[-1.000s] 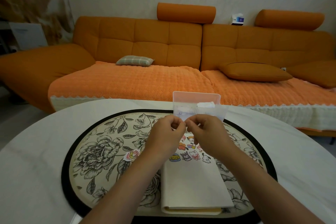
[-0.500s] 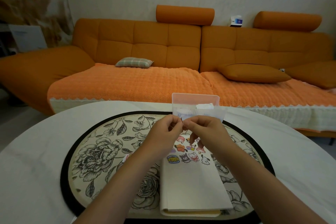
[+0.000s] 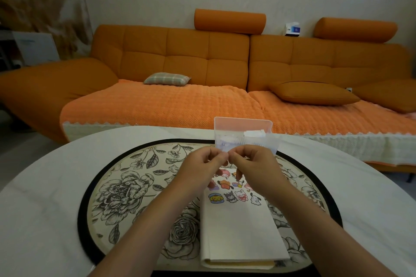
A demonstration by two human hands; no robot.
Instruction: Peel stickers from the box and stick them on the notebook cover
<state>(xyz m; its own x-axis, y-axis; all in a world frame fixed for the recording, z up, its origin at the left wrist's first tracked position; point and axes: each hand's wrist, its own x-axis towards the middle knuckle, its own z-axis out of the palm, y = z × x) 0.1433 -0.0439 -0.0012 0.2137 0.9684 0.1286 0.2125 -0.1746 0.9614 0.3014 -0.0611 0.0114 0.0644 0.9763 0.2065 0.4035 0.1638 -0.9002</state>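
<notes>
A cream notebook lies closed on the floral mat, with several cartoon stickers stuck across its far end. Behind it stands a clear plastic sticker box with its lid up. My left hand and my right hand meet fingertip to fingertip just in front of the box, above the notebook's far end. Both pinch a small pale sticker piece between them; most of it is hidden by the fingers.
A round floral mat with a black rim lies on the white table. An orange sofa with cushions stands beyond the table's far edge.
The hands stay pinched together at the same spot in front of the box. The view has shifted slightly; a loose sticker left of the notebook is now hidden by my left arm.
</notes>
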